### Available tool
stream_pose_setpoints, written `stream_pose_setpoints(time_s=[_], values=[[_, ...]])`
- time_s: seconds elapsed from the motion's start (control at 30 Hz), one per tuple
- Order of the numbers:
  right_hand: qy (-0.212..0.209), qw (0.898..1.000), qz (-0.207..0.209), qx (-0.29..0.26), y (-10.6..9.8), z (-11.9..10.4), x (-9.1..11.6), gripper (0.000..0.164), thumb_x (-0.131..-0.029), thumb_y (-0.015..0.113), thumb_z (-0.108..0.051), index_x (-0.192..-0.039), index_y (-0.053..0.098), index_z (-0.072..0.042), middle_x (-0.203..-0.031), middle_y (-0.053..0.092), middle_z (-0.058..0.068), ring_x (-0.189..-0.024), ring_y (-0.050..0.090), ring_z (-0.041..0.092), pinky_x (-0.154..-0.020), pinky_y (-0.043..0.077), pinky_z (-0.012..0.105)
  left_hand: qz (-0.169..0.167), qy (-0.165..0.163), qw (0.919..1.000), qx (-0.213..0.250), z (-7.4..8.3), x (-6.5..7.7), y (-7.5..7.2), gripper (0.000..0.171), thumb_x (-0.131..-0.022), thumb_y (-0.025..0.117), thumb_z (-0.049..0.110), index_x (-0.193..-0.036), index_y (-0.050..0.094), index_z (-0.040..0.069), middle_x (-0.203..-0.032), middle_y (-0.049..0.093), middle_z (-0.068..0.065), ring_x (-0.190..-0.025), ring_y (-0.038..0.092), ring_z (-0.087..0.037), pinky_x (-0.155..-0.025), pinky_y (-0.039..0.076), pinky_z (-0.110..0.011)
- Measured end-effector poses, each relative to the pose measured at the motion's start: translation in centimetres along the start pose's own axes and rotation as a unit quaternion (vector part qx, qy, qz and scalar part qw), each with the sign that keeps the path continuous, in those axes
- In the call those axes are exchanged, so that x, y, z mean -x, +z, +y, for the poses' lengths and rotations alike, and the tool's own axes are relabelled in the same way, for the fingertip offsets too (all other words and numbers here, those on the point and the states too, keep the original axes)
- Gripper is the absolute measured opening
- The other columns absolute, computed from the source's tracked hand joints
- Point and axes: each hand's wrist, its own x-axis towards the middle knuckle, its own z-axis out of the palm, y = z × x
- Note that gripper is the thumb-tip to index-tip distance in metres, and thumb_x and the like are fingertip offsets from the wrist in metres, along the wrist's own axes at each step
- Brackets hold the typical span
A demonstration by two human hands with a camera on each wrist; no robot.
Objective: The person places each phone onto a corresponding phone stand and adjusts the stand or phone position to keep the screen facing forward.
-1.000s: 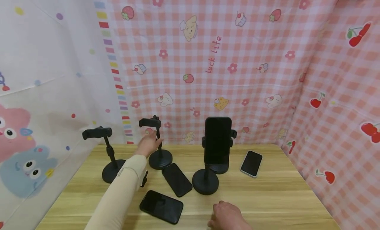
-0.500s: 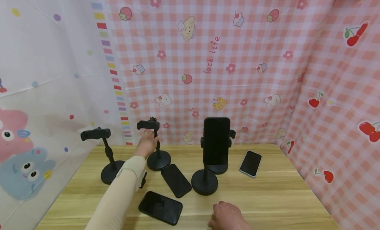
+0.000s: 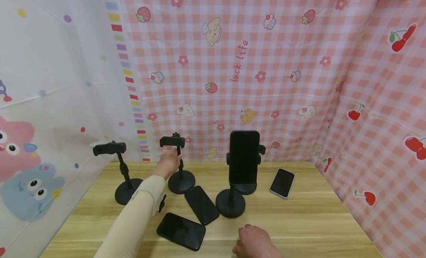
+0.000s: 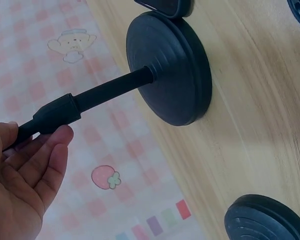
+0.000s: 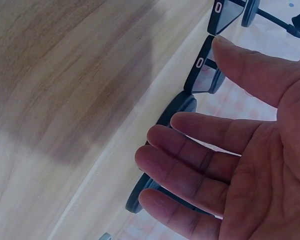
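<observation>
My left hand (image 3: 168, 163) grips the upper pole of a black phone stand (image 3: 181, 182) at the back left. In the left wrist view, the thumb and fingers of that hand (image 4: 27, 175) pinch the pole just beyond its thicker collar (image 4: 57, 114). The stand's round base (image 4: 165, 70) appears to touch a black phone (image 3: 202, 205) lying in front of it. The stand's clamp (image 3: 172, 141) holds no phone. Low over the front of the table, my right hand (image 3: 255, 243) holds nothing; its fingers (image 5: 190, 165) are loosely bent in the right wrist view.
Another phone stand (image 3: 124, 173) stands at the left. A second black phone (image 3: 181, 231) lies nearer the front. Right of centre, an upright phone (image 3: 244, 158) sits in a stand, with another stand base (image 3: 230, 203) before it. A light-edged phone (image 3: 282, 183) lies at the right.
My left hand has closed round the pole and shifted the stand slightly toward me and to the right. The phone beside its base has slid the same way. My right hand stays put.
</observation>
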Motion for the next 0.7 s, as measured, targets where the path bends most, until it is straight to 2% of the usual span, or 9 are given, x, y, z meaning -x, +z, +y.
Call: stream_pose_setpoints(time_s=[0.1, 0.23, 0.5, 0.7], values=[[0.004, 1.000, -0.006, 0.002, 0.0, -0.1, 0.0, 0.029, -0.085, 0.079, -0.030, -0.085, 0.066, -0.004, -0.078, 0.055, 0.004, -0.069, 0.050, 0.020, -0.075, 0.052, 0.039, -0.010, -0.002, 0.9999, 0.001, 0.5, 0.3, -0.1, 0.021, -0.103, 0.054, 0.013, -0.098, 0.063, -0.005, -0.081, 0.063, -0.014, -0.074, 0.064, -0.029, -0.070, 0.052, -0.044], [-0.004, 1.000, 0.000, 0.017, 0.0, -0.3, 0.2, 0.030, -0.085, 0.078, -0.031, -0.083, 0.066, -0.004, -0.077, 0.055, 0.005, -0.068, 0.051, 0.019, -0.073, 0.052, 0.039, -0.016, -0.021, 0.9995, 0.019, 1.0, 0.8, -0.2, 0.022, -0.104, 0.053, 0.015, -0.095, 0.063, -0.003, -0.075, 0.060, -0.009, -0.065, 0.059, -0.022, -0.063, 0.050, -0.038], [-0.027, 1.000, 0.005, 0.014, 0.0, -0.3, 0.3, 0.027, -0.086, 0.076, -0.030, -0.082, 0.068, -0.005, -0.075, 0.054, 0.003, -0.066, 0.049, 0.018, -0.069, 0.051, 0.037, -0.017, -0.029, 0.9982, 0.050, 1.3, 1.9, -0.2, 0.021, -0.104, 0.052, 0.016, -0.093, 0.060, 0.000, -0.073, 0.057, -0.008, -0.060, 0.054, -0.021, -0.058, 0.045, -0.035], [-0.014, 1.000, 0.002, 0.006, 0.0, -0.5, 0.2, 0.029, -0.084, 0.078, -0.031, -0.084, 0.067, -0.004, -0.077, 0.055, 0.005, -0.068, 0.050, 0.019, -0.072, 0.053, 0.040, -0.017, -0.007, 0.9985, 0.052, 2.0, 2.7, 0.0, 0.020, -0.104, 0.052, 0.015, -0.093, 0.060, 0.000, -0.073, 0.055, -0.008, -0.058, 0.054, -0.020, -0.056, 0.046, -0.034]])
